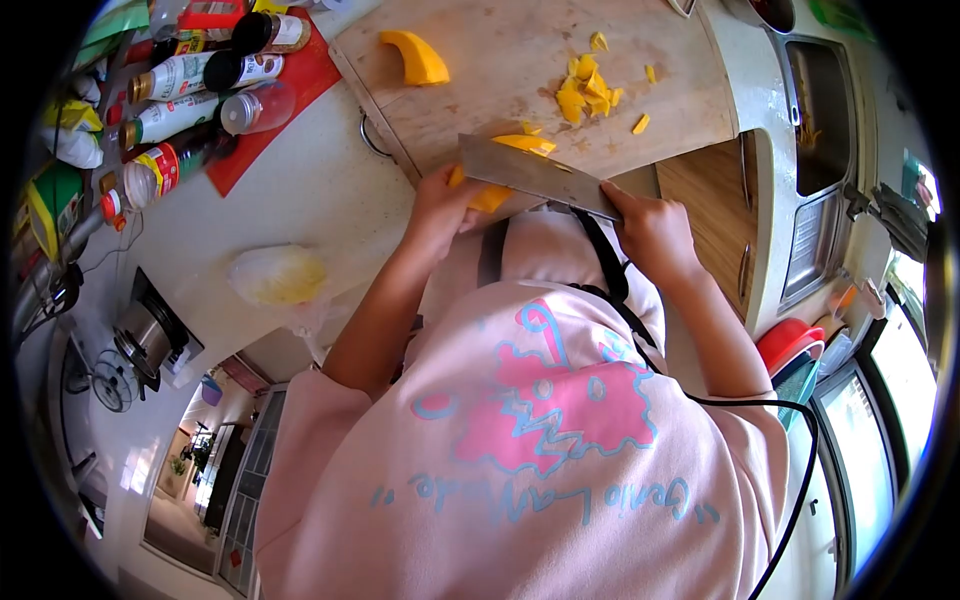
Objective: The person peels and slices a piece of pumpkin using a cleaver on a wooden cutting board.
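My left hand (438, 215) is closed on an orange pumpkin wedge (489, 199) at the near edge of the wooden cutting board (490, 70). In my right hand (652, 232) is the handle of a wide kitchen cleaver (540, 177). Its blade points left and lies over the wedge, hiding part of it. Just beyond the blade, orange pumpkin (526, 144) shows on the board. A curved pumpkin slice (418, 60) rests at the board's far left. Toward the right is a small heap of pumpkin peelings (588, 92), with a few loose bits around it.
Several seasoning bottles and jars (180, 100) crowd the left counter beside a red mat (290, 105). A plastic bag (280, 275) with something yellowish lies nearer me. On the right is a metal sink (818, 115). A black cable (808, 440) runs by my right arm.
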The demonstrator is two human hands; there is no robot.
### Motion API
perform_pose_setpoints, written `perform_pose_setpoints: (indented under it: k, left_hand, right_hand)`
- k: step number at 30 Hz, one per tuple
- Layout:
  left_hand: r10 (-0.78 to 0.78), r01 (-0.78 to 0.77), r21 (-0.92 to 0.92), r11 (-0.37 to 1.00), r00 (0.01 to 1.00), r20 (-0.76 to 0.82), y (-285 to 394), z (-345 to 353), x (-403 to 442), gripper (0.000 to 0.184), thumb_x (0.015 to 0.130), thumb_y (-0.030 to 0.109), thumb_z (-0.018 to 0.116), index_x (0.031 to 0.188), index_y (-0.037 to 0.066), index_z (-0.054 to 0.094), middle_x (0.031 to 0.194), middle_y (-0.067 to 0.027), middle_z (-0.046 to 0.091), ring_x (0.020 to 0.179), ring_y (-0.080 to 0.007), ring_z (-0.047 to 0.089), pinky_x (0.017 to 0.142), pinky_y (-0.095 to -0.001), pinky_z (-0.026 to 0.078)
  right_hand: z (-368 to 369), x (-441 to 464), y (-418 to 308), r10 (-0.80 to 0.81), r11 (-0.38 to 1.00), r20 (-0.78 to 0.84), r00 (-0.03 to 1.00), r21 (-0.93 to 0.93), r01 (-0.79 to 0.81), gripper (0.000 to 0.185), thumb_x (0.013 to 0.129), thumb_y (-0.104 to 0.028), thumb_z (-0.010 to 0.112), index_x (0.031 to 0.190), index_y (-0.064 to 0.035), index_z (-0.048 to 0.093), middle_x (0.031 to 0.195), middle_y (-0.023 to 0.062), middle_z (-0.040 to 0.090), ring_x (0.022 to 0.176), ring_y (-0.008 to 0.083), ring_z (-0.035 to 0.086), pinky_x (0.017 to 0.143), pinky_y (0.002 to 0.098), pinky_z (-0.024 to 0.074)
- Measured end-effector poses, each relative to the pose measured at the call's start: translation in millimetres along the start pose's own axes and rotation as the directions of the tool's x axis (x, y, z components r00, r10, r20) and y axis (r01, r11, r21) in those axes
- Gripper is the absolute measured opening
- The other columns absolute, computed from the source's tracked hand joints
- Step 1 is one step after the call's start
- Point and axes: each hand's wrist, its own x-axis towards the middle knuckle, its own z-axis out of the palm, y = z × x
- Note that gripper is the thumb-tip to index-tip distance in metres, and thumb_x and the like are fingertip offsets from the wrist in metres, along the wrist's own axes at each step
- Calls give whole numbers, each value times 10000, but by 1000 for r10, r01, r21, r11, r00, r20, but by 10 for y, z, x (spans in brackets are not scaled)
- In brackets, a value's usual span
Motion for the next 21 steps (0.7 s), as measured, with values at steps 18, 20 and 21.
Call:
perform_pose_setpoints:
  k: [18,20,21]
  left_hand:
    - [-27,22,-93,995,998,-61,-21,31,67,166,959,123,550,1065,-1,580,645,-2,491,410,-44,310,379,-241,204]
    - [-10,5,-96,995,998,-54,-39,27,75,156,959,120,549,1058,4,586,648,0,493,413,-42,311,379,-241,205]
    - [-2,-3,-97,995,999,-51,-53,24,80,152,959,118,549,1054,7,588,649,1,494,414,-41,311,379,-241,206]
  right_hand:
    - [-132,187,12,-17,977,123,992,-211,43,393,804,-74,582,1195,-34,608,662,102,662,598,292,677,543,409,535]
    - [-134,183,-23,-1,971,128,992,-238,32,403,814,-89,577,1213,-34,600,670,94,665,591,282,678,533,405,535]
    - [-135,176,-42,7,967,131,991,-252,26,409,819,-97,575,1222,-33,596,674,90,666,588,277,679,528,402,535]
